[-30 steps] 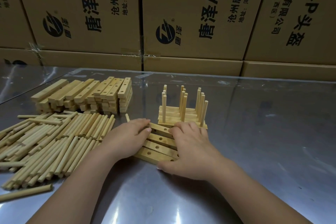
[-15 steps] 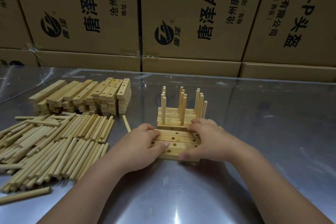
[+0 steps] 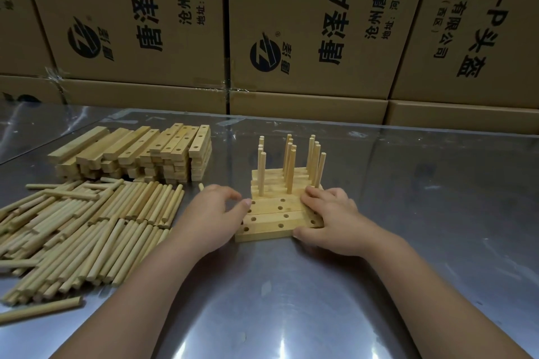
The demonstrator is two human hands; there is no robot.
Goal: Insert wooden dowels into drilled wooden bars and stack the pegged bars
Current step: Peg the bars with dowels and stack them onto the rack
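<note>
The person is lining up the next batch. Several drilled bars [image 3: 277, 216] lie flat, side by side, in the middle of the table [image 3: 423, 213], their holes facing up and empty. The left hand [image 3: 215, 213] cups their left ends with bent fingers, thumb tip against the wood. The right hand [image 3: 329, 218] lies over their right ends, fingers curled across the top and thumb on the near face. The two hands hold the row together between them.

Just behind the row, towards the far edge and touching or nearly touching it, stands the stack of pegged bars [image 3: 280, 186], dowels upright. The loose dowels [image 3: 87, 227] lie in a heap by the left edge. The pile of unpegged bars [image 3: 140, 154] sits beyond them, near the far left corner.

To my eye this is squaring up before pegging, with no dowel in either hand. I'd expect the next move to need one hand free to reach left for a dowel. The other hand would steady the row so the holes stay put.
</note>
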